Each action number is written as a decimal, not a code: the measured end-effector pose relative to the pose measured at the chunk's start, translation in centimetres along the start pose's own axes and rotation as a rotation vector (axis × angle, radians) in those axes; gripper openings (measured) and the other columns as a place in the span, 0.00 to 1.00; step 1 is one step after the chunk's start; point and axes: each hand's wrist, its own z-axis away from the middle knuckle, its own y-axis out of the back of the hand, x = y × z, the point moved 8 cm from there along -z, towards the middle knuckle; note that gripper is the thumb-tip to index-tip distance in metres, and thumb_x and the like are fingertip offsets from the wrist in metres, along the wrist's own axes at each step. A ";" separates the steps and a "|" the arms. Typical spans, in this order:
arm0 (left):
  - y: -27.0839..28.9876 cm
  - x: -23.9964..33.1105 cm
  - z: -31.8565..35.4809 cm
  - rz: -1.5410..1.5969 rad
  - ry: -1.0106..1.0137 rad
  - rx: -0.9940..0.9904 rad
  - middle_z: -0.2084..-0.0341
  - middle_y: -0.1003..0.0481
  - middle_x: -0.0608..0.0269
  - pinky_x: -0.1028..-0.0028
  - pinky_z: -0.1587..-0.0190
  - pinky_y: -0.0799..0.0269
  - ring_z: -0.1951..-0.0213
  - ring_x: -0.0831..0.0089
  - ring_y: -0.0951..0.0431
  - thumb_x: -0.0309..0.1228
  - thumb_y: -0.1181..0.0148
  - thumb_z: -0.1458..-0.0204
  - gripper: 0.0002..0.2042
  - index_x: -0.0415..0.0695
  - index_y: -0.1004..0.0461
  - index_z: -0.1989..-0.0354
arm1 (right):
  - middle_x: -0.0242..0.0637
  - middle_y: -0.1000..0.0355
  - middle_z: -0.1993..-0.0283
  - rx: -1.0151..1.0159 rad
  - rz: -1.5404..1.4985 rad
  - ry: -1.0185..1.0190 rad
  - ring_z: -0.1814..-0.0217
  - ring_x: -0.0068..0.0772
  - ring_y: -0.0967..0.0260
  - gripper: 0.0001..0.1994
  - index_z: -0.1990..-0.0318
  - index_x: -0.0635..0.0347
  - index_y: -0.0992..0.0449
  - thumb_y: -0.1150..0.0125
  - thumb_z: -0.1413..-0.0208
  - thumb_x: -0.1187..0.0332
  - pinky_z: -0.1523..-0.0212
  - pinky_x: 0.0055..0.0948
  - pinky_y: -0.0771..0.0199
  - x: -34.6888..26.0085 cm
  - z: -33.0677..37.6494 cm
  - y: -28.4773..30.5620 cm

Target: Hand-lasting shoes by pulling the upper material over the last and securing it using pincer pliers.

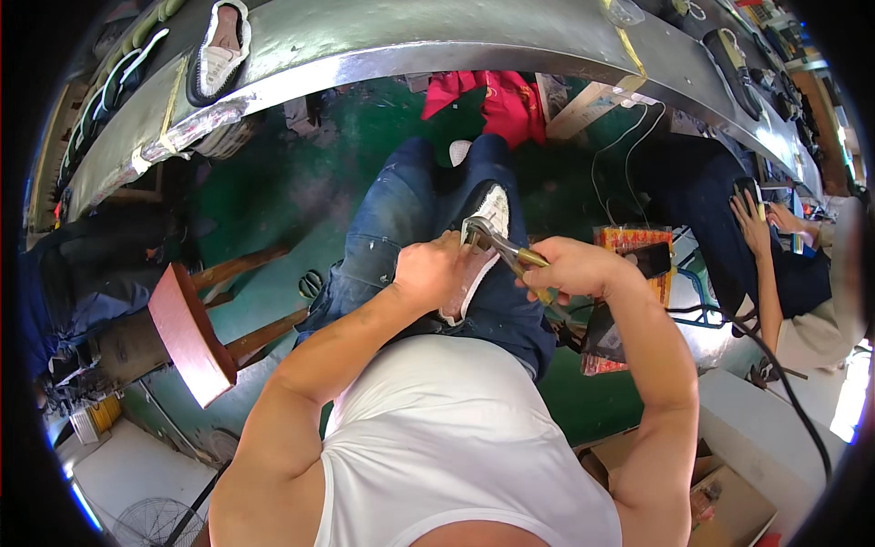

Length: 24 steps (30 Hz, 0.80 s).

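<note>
A shoe upper [493,210], white at the toe and pinkish inside, lies lengthwise across my thighs with a dark edge showing round its toe. My left hand [428,272] is closed on its left side, and some of the fingers are hidden behind the shoe. In my right hand [574,266] I grip lasting pincers [503,246] with a metal head and yellowish handles. Their jaws meet the shoe's edge close to my left fingertips. Whether material is clamped between the jaws is too small to tell.
A metal-topped bench [410,36] curves across the front, with a similar white shoe [219,64] at its left. Below it hangs red cloth [501,100]. A wooden stool [193,333] stands at my left, scissors [311,283] near it. At right, another person's hand [752,223] touches a dark object.
</note>
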 end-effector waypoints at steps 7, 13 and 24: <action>-0.6 -0.5 -0.3 -0.023 0.022 -0.017 0.76 0.23 0.52 0.58 0.72 0.25 0.74 0.52 0.21 0.32 0.44 0.44 0.07 0.40 0.27 0.67 | 0.34 0.31 0.66 0.114 0.069 0.092 0.70 0.26 0.29 0.08 0.63 0.64 0.29 0.42 0.44 0.67 0.68 0.29 0.22 1.4 -0.8 0.7; 0.3 -0.5 -0.9 -0.015 0.057 -0.096 0.75 0.23 0.52 0.57 0.67 0.25 0.70 0.50 0.21 0.36 0.48 0.41 0.11 0.39 0.27 0.66 | 0.34 0.25 0.69 0.048 0.250 -0.050 0.71 0.27 0.28 0.09 0.63 0.63 0.24 0.43 0.44 0.66 0.71 0.29 0.26 -1.9 -0.3 2.0; -8.2 -7.0 0.8 1.657 0.734 -0.215 0.47 0.29 0.56 0.66 0.40 0.36 0.44 0.68 0.30 0.47 0.55 0.35 0.26 0.42 0.40 0.36 | 0.59 0.26 0.65 0.408 0.499 0.276 0.59 0.62 0.27 0.16 0.64 0.70 0.27 0.45 0.39 0.61 0.56 0.49 0.28 -1.4 -3.5 -1.5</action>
